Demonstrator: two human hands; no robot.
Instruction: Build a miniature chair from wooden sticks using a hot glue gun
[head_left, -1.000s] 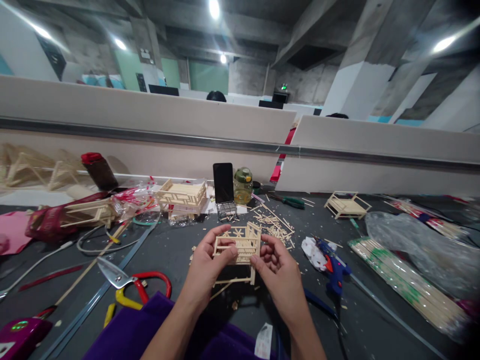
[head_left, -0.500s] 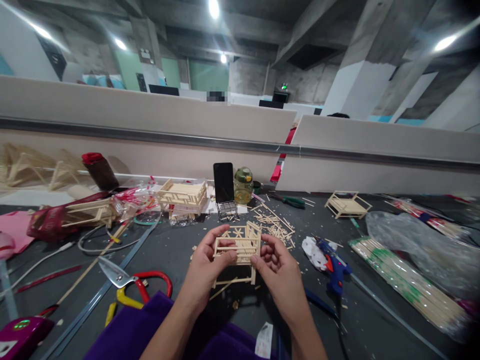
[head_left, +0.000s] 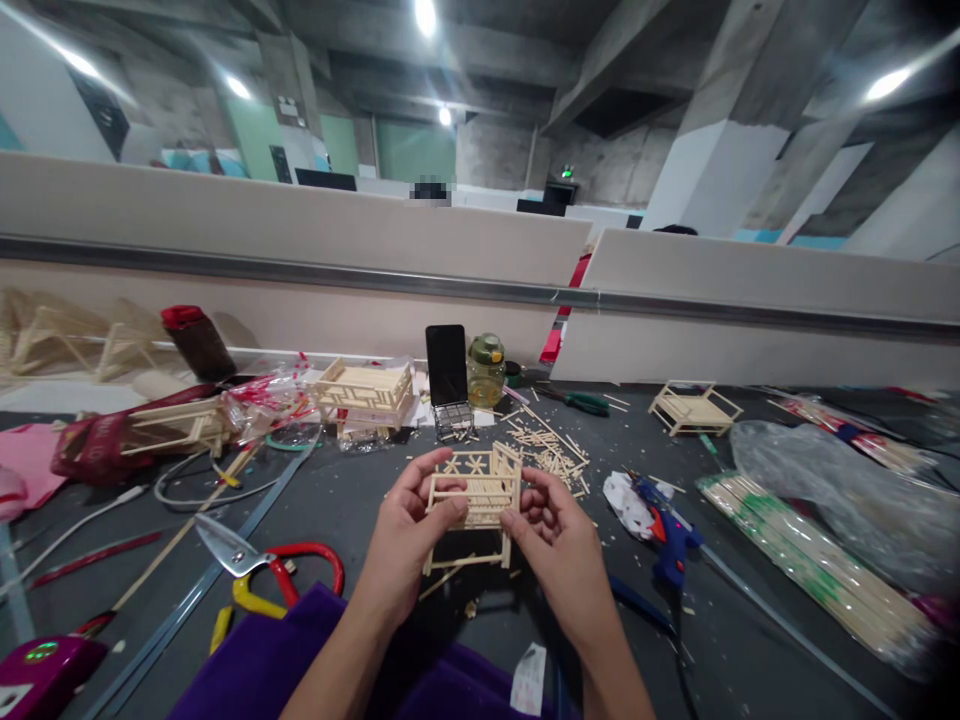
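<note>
Between my two hands is a small chair-like frame [head_left: 480,515] built of thin wooden sticks, with star-shaped patterns along its far side. My left hand [head_left: 412,530] grips its left end, thumb lying over the front rail. At the right end, my right hand [head_left: 555,530] pinches the corner post with thumb and fingers. Parts of the frame are hidden behind my fingers. Just beyond it lies a pile of short cut sticks [head_left: 551,450]. A loose stick [head_left: 448,580] shows under the frame.
Red-and-yellow scissors [head_left: 262,565] lie to the left, and a blue glue gun [head_left: 670,545] to the right. Farther back stand a phone [head_left: 447,365], a green-lidded bottle [head_left: 486,375] and two stick models [head_left: 365,390], [head_left: 694,408]. Bagged sticks [head_left: 817,560] lie at right; purple cloth [head_left: 255,665] is in front.
My left thumb has shifted slightly left along the front rail. Both hands keep hold of the stick frame, which stays in nearly the same place.
</note>
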